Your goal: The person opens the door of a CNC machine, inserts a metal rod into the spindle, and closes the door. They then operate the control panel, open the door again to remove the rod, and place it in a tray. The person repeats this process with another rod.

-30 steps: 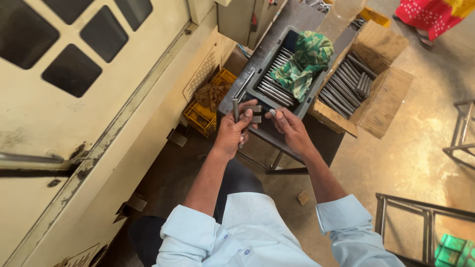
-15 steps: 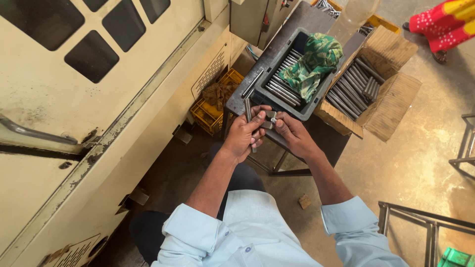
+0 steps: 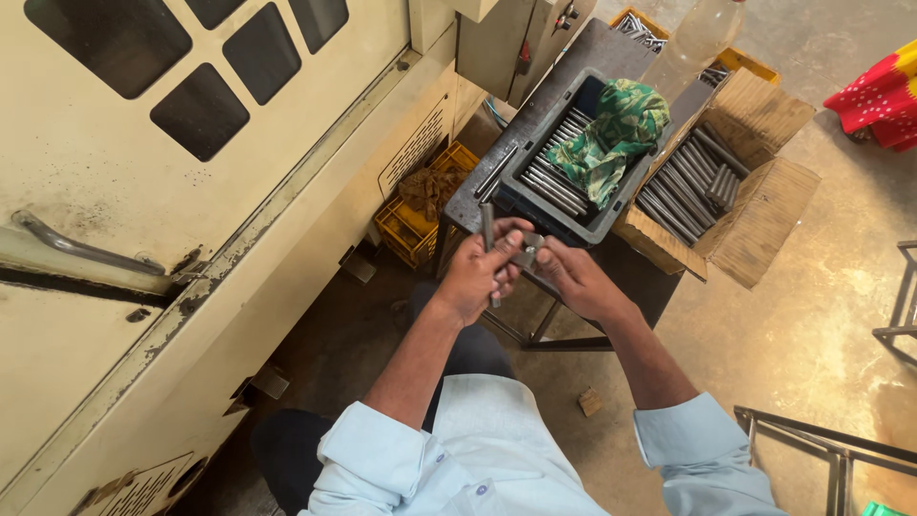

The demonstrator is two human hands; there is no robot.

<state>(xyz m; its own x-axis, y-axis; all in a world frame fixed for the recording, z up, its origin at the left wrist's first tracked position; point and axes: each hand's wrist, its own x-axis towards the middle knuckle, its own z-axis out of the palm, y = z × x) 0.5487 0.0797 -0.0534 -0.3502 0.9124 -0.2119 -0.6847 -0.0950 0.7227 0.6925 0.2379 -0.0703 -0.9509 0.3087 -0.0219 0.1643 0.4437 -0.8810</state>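
Observation:
My left hand point(image 3: 478, 272) grips a grey metal rod point(image 3: 488, 229) held upright, its top sticking above the fingers. My right hand point(image 3: 571, 277) pinches a small grey metal gauge block point(image 3: 526, 252) against the rod. Both hands hover in front of a dark grey plastic crate point(image 3: 521, 201) that holds several similar rods and a green patterned cloth point(image 3: 609, 139). The crate rests on a dark metal stand point(image 3: 468, 196), with loose rods point(image 3: 497, 172) lying beside it.
A large beige machine point(image 3: 172, 220) fills the left side. A yellow crate point(image 3: 411, 215) with brown rags sits at its base. An open cardboard box point(image 3: 755, 191) of rods stands right of the grey crate. Metal frames point(image 3: 831, 444) lie at lower right on the concrete floor.
The hands have drawn back from the crate toward the body, with the rod lifted upright in the left hand and the small block brought against it.

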